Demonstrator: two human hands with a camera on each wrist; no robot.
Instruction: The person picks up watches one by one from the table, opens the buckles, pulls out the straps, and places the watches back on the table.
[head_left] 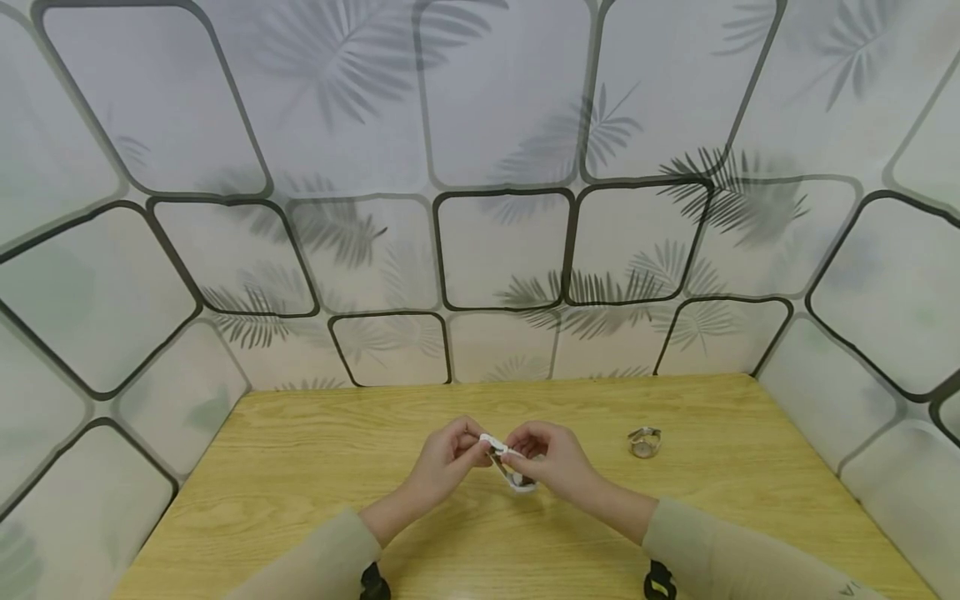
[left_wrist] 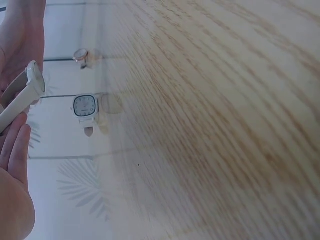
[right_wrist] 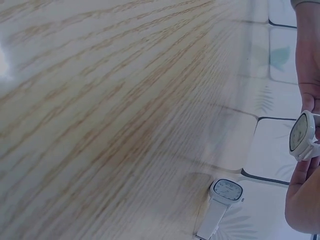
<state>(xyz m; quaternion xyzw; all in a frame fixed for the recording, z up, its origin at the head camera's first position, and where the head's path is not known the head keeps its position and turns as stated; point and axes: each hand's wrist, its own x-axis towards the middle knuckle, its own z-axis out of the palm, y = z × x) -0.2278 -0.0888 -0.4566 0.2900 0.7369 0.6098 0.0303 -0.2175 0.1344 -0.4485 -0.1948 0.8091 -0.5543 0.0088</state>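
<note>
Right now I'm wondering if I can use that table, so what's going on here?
A person's left hand and right hand hold a white watch between them, above the table. In the left wrist view, another white watch and a gold-rimmed watch sit on the table. Whether the held one is fastened, I can't tell.

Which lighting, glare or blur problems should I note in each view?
Head: fairly even light, with a soft shadow on the table. Left wrist: bluish and hazy, the white watch faintly mirrored in the glossy surface. Right wrist: bluish too, a white glare spot at the left edge, and the dial of the held watch too soft to read.
</note>
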